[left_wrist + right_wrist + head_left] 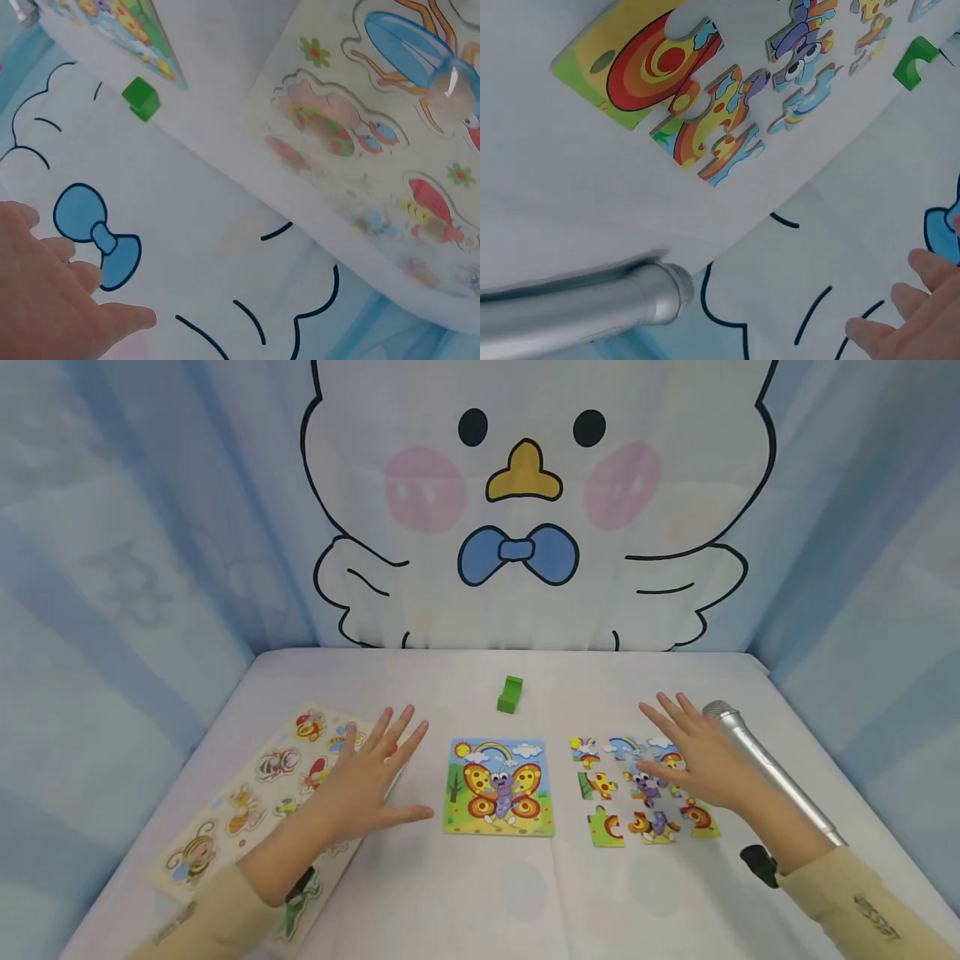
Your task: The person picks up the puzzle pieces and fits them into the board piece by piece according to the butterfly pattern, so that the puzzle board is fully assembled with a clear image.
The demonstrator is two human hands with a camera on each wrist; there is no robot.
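My left hand (363,785) hovers with spread fingers over the right side of a wooden insect board (247,768), holding nothing. On the right, my right hand (701,760) is spread too, above several loose jigsaw pieces (606,828) and partly covering some of them. Between the hands lies a square butterfly picture (498,810). In the left wrist view the left hand (49,292) shows extended fingers; the right wrist view shows only part of the right hand (922,315). The loose pieces (649,67) lie apart from each other on the table.
A green block (510,695) stands behind the butterfly picture. A silver microphone (772,768) lies along the right, partly beneath the right forearm. The white table (525,893) ends at a curtain (525,610) with a cartoon figure.
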